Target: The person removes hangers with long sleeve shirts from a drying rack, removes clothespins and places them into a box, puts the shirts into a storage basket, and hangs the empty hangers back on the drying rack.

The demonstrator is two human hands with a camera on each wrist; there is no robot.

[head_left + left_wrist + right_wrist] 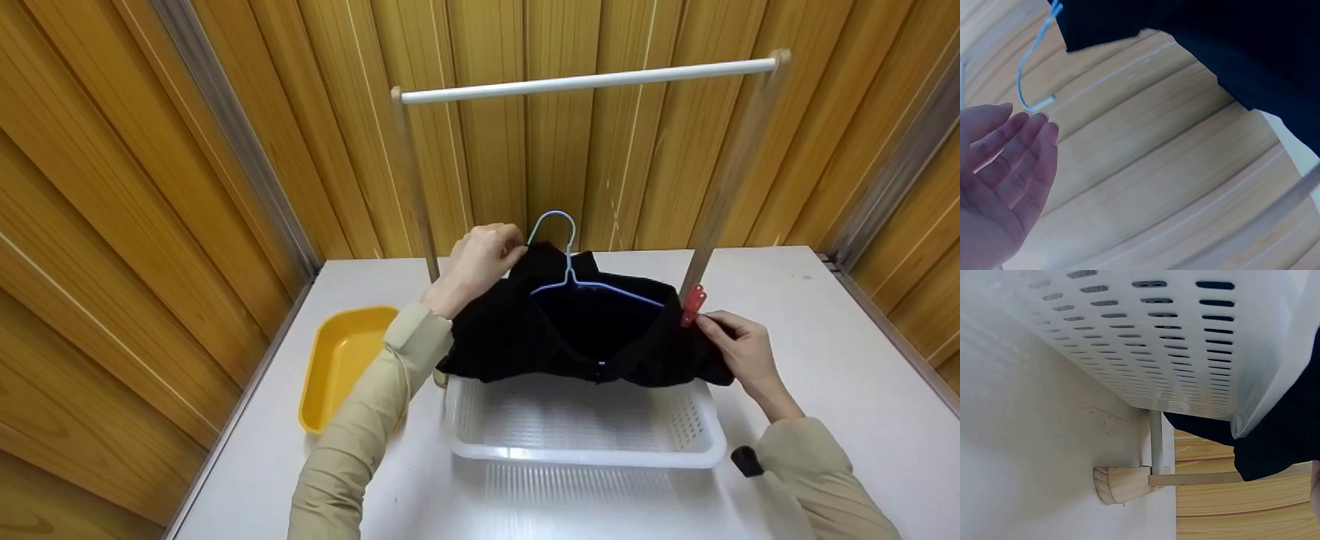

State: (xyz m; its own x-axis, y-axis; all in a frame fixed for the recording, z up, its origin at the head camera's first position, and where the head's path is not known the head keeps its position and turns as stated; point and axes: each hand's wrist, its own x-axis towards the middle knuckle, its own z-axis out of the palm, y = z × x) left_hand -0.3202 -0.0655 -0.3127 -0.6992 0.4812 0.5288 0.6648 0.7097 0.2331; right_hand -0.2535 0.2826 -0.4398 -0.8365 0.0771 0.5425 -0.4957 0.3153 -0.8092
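Note:
A black shirt (510, 337) is draped over a thin blue wire hanger (619, 292), its hook standing up above the collar. My left hand (487, 251) is beside the hook; in the left wrist view its loosely bent fingers (1036, 152) are close to the hook's tip and hold nothing. At the other shoulder, a red clothespin (694, 304) sits on the fabric. There my right hand (742, 349) pinches the shirt's edge just beside the clothespin. In the right wrist view, only a sliver of that hand shows, so its fingertips are hidden.
Under the shirt stands a white perforated plastic basket (585, 456). A yellow tray (319, 375) lies to the left, partly behind my left sleeve. Behind, a rack with a white bar (585, 82) and wooden posts rises from the white table (840, 360), before wood-look panels.

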